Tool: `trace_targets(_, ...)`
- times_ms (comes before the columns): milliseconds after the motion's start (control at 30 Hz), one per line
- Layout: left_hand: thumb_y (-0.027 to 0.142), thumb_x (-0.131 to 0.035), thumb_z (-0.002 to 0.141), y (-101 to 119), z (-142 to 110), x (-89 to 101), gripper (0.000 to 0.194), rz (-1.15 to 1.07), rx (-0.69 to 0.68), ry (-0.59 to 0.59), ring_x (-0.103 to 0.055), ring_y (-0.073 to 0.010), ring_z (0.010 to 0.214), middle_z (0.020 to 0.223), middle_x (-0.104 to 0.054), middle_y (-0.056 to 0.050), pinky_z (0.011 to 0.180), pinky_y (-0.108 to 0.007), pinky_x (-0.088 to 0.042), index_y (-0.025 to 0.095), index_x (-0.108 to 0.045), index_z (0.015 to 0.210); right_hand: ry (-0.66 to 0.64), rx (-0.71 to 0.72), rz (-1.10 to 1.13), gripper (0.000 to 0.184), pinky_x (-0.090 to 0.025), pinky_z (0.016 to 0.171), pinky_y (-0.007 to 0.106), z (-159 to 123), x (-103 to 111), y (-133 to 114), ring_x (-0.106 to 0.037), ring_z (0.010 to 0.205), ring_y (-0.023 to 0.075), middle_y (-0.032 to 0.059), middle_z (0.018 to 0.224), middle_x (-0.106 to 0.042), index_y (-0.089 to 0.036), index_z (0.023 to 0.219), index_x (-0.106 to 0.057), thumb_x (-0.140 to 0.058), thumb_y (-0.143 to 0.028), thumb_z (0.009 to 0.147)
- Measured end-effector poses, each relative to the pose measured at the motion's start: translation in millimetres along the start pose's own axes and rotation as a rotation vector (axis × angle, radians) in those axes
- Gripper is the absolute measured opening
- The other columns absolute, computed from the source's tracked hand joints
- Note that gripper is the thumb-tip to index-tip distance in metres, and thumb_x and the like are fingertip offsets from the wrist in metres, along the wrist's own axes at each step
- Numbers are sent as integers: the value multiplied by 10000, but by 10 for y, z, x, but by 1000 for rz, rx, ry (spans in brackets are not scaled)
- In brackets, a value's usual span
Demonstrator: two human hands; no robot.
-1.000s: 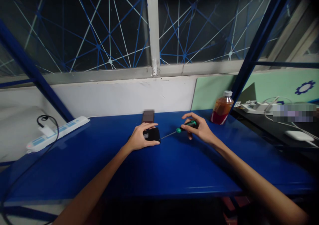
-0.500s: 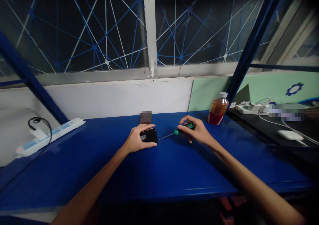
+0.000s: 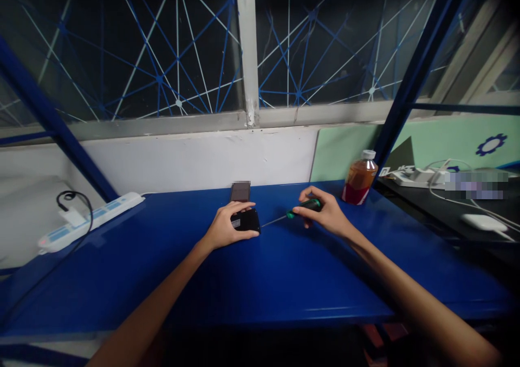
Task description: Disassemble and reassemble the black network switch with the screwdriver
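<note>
Right grip (image 3: 327,214) pinches a screwdriver (image 3: 290,214), and left grip (image 3: 221,226) clasps a black device (image 3: 249,220) (label (image 3: 235,223) unreadable, one end hidden).

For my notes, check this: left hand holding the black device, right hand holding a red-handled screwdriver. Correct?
Not quite: in the head view, the right hand holds a screwdriver with a green and black handle. The left hand holds the black device.

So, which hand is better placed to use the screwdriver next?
The right hand, probably: it already grips the screwdriver, which points toward the black device. The left hand holds that device around its sides, so it seems busy steadying it.
</note>
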State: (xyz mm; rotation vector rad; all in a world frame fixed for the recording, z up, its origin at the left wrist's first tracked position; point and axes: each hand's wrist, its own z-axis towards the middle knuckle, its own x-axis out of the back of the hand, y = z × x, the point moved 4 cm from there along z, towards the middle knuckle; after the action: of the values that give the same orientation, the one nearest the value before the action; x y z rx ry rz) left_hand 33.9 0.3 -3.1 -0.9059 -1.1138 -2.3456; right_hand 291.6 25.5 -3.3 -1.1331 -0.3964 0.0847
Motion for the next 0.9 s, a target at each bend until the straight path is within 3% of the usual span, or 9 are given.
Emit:
trace_targets(100,432,-773,639,-10,0,-14,631,5,-3,-10,-598,-260,981,1074,-644,-89,875,-412,-483,225,-600,1209,-6,33,-64,302,-464,439,259,-10,2,-19,-586,460,118,-18,692,-599,-218,948,-490,-667,-410,796)
trace_targets(233,426,-762,637,-29,-4,-23,619,-3,-5,-1,-599,-265,974,1067,-645,-91,879,-426,-481,224,-610,1201,-115,5,59,445,-495,451,273,-7,-15,-41,-630,550,138,40,919,-636,-245,1081,-449,-703,-411,756)
trace_targets(467,412,-772,635,-37,-10,-17,626,15,-8,-1,-593,-271,988,1072,-646,-84,860,-413,-482,242,-602,1213,-16,-29,47,360,-434,352,250,3,7,-21,-542,389,97,-19,690,-591,-210,858,-500,-760,-400,697)
trace_targets(600,420,-773,637,-17,-5,-6,622,15,-14,5,-599,-257,965,1056,-646,-85,862,-407,-482,227,-605,1204,-64,-13,11,336,-455,384,252,-10,-4,-31,-571,444,104,-6,755,-600,-217,962,-509,-710,-394,759)
trace_targets(733,435,-775,637,-12,-3,-13,621,22,-26,0,-603,-257,960,1050,-649,-87,868,-409,-480,222,-608,1196,-167,-14,74,480,-495,445,270,-16,-21,-57,-637,582,148,25,901,-621,-256,1101,-449,-740,-348,732)
trace_targets(900,457,-772,646,-33,-10,-27,634,34,-28,-15,-599,-263,989,1081,-647,-90,875,-410,-482,227,-598,1210,-94,-19,88,423,-445,388,255,-1,-28,-43,-580,423,118,-31,725,-582,-237,1036,-456,-733,-355,738)
